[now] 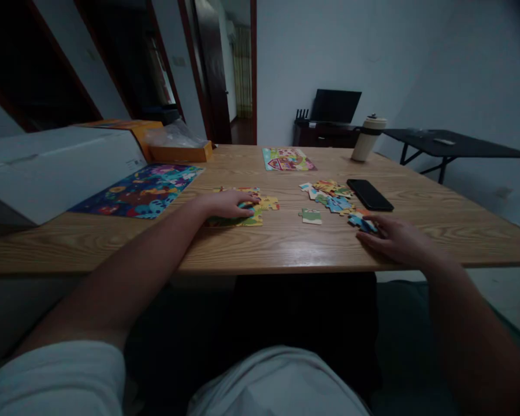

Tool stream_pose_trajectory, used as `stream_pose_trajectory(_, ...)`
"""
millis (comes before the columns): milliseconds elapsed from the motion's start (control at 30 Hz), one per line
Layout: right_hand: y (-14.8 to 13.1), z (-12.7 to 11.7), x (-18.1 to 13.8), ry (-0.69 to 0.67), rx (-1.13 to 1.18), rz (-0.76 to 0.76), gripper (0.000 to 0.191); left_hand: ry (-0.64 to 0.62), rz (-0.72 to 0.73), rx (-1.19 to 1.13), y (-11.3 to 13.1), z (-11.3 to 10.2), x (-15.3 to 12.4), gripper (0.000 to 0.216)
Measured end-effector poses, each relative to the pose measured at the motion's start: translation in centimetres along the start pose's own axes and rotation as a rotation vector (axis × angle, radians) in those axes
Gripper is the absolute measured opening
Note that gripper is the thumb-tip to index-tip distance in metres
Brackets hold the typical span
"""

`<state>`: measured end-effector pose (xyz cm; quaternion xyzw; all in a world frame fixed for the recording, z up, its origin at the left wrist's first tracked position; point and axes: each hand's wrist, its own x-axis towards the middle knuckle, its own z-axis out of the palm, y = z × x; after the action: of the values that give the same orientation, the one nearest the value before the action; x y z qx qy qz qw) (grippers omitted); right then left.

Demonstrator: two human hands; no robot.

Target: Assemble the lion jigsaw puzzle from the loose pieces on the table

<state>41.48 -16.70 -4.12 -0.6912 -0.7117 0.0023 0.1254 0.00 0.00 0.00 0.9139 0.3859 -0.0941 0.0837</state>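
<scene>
My left hand (229,204) lies flat with its fingers stretched out over a partly joined jigsaw puzzle (256,219), covering much of it. Yellow and green edges of the puzzle show around the fingers. At the right, my right hand (390,236) has thumb and fingers closed around a blue puzzle piece (360,222), low over the tabletop. Just beyond that hand is a loose pile of puzzle pieces (338,204), some overlapping. A single green and white piece (311,216) lies flat between the two hands.
A black phone (370,195) lies beside the pile on the wooden table (281,251). Farther back are a pink and green picture sheet (288,159) and a cream tumbler (368,140). At left stand a white box (65,167), a dark blue picture sheet (143,189) and an orange tray (182,153).
</scene>
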Motion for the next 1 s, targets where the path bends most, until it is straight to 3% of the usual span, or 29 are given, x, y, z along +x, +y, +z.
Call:
stream_pose_trajectory(133, 1.1, 0.9, 0.2, 0.027, 0.051, 0.008, 0.064, 0.011, -0.050, -0.033, -0.1, -0.3, -0.3, 0.076)
stream_pose_trajectory(400, 0.8, 0.2, 1.2, 0.074, 0.193, -0.020, 0.057, 0.003, -0.034, -0.033, -0.9, -0.1, -0.3, 0.075)
stream_pose_trajectory(667, -0.5, 0.0, 2.6, -0.104, 0.217, -0.161, 0.046, -0.017, -0.075, -0.053, -0.4, -0.4, -0.8, 0.073)
stream_pose_trajectory(1000, -2.1, -0.3, 2.7, -0.149, 0.180, -0.239, 0.037, -0.008, -0.036, -0.055, -0.6, -0.2, -0.6, 0.072)
